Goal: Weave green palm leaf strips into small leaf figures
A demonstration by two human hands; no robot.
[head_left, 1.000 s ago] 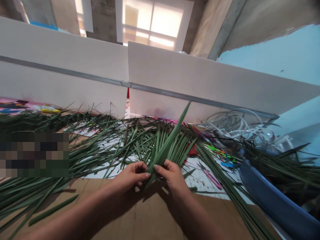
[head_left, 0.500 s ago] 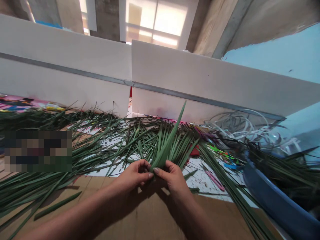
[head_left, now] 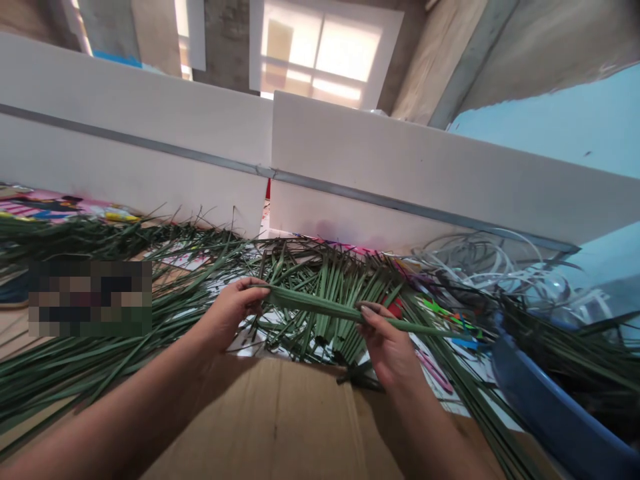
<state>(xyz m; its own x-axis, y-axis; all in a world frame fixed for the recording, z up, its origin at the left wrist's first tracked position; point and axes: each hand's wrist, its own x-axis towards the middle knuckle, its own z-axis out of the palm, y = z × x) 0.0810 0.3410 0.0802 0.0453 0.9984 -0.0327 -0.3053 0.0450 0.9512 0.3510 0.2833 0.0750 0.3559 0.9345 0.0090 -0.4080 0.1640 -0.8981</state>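
A long green leaf (head_left: 315,303) stretches nearly level between my hands, above the cardboard. My left hand (head_left: 237,308) pinches its left end between thumb and fingers. Farther along, my right hand (head_left: 387,337) grips the same leaf, whose narrow tip sticks out to the right past the fingers. Behind it lies a fanned bunch of green leaves (head_left: 337,280), partly covered by the held leaf. Some short dark leaf pieces (head_left: 363,377) rest at the cardboard's far edge, beside my right hand.
Brown cardboard (head_left: 260,420) lies in front of me. Long leaves (head_left: 165,333) are heaped on the left. At right stand a blue basin (head_left: 545,393) with dark leaves, pink-handled scissors (head_left: 434,373) and coiled pale tubing (head_left: 475,257). A white panel (head_left: 400,167) blocks the back.
My hands have moved apart, the left one up and leftward, the right one rightward. The leaf, upright and bent at its base before, now lies stretched sideways between them.
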